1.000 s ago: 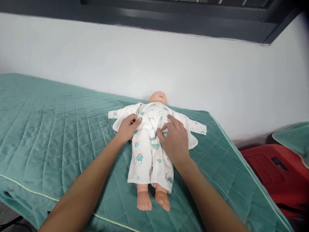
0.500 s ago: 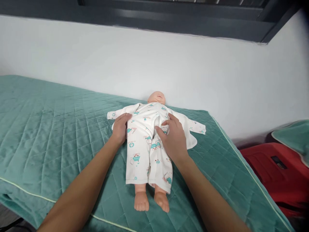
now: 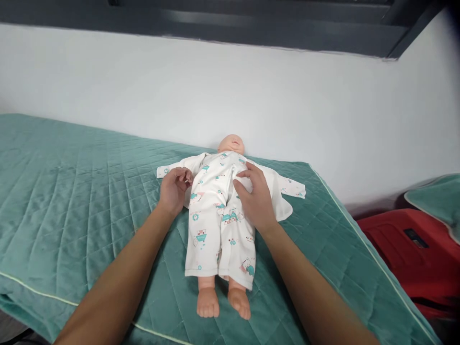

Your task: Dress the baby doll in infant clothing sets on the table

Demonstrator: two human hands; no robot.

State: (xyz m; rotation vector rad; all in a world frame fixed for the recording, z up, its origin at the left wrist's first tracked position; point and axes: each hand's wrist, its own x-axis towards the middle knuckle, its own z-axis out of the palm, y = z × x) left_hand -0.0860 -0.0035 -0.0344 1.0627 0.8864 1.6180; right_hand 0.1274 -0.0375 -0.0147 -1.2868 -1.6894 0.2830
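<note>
A baby doll lies on its back, its head (image 3: 231, 143) by the wall and its bare feet (image 3: 207, 303) toward me. White printed pants (image 3: 203, 230) cover its legs and reach up over its belly. Under them a white long-sleeved top (image 3: 272, 184) is spread out, its sleeves stretched to both sides. My left hand (image 3: 175, 189) is beside the waist on the left, fingers loosely bent, with nothing visible in them. On the right side of the pants rests my right hand (image 3: 258, 199), thumb and forefinger apart near a fold at the front.
A green quilted cover (image 3: 89, 201) with pale piping lies under the doll. Behind it rises a white wall (image 3: 143, 86) below a dark frame (image 3: 251, 28). To the right, past the cover's edge, is a red plastic object (image 3: 406, 249) with green cloth (image 3: 436, 196) by it.
My left hand has come away from the side of the pants and its fingers have curled. The opening at the front of the pants has narrowed near my right hand.
</note>
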